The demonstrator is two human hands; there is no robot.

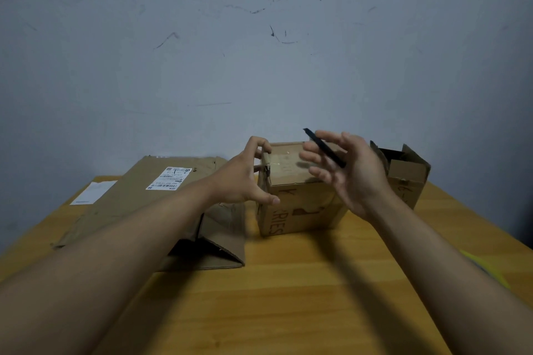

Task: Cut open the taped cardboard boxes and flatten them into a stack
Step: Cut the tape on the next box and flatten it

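- On the wooden table [317, 282], a taped box [300, 196] stands upright at centre; the left hand [242, 179] grips its top left corner, fingers curled over the edge.
- Above the box lid, the right hand [349, 170] hovers with fingers spread, a dark cutter [324, 148] lying loosely across them.
- Judged step: steadying before slitting the top tape; next, the cutter needs a firm grip.
- Flattened cardboard [161, 204] lies left; an opened box [406, 173] stands just behind, right.

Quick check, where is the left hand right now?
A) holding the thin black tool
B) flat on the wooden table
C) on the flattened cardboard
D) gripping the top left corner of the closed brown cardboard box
D: the left hand curls over the top left corner of the closed brown cardboard box, while the thin black tool lies across the right hand.
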